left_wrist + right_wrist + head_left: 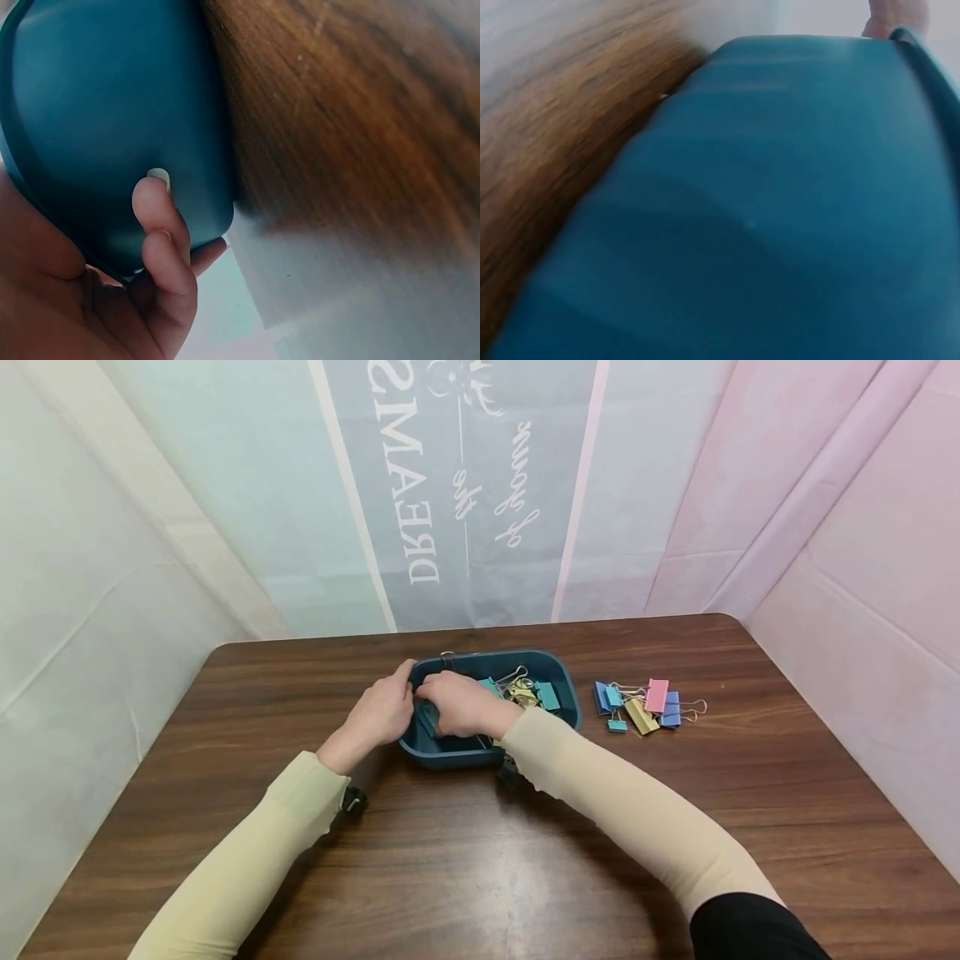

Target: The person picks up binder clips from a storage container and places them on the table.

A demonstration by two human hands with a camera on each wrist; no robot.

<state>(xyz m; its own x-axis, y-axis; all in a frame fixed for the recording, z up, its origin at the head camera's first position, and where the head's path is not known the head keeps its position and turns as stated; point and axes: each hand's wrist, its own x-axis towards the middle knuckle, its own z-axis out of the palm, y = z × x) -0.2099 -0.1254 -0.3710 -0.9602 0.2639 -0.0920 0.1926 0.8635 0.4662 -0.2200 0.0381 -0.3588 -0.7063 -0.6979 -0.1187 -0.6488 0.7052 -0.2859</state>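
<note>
A dark teal plastic bin (491,760) stands on the table with binder clips in it, among them a teal binder clip (547,696) and yellow ones near the middle. My left hand (380,708) grips the bin's left end, thumb and fingers on either side of the rim; in the left wrist view its fingertips (154,202) press the outer wall. My right hand (463,703) reaches down inside the bin at the left, fingers bent. Whether it holds a clip is hidden. The right wrist view shows mostly the bin's outer side (780,195).
Right of the bin lies a loose group of binder clips: a pink clip (657,696), a yellow clip (641,717), a blue clip (671,710) and smaller teal ones. The brown wooden table (450,860) meets a printed cloth backdrop (480,527) at its far edge.
</note>
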